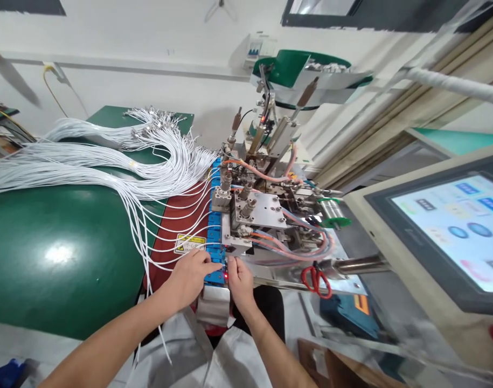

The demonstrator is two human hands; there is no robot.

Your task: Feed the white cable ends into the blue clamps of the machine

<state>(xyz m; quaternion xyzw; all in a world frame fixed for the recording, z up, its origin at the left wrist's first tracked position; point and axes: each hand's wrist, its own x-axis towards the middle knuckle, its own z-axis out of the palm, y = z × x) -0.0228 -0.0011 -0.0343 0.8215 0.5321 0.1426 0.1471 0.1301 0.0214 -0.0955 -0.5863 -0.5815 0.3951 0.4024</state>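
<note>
My left hand (190,277) is over the front end of a row of blue cable holders (215,220). Its fingers are closed, with the index finger pointing to the right onto the blue holder; a white cable (161,265) runs in under this hand. Just across the holder, my right hand (241,280) is closed with thumb and forefinger together near a small red light; what they pinch is hidden. Several white cables (181,206) lead from a big bundle (165,178) on the left into the blue holders.
A machine with metal plates (262,209) and orange air hoses stands beyond my hands. At the right are red-handled scissors (317,281), a solder wire spool (334,213) and a touch screen (458,221). A green bowl feeder (284,67) stands behind; a green table (60,258) is left.
</note>
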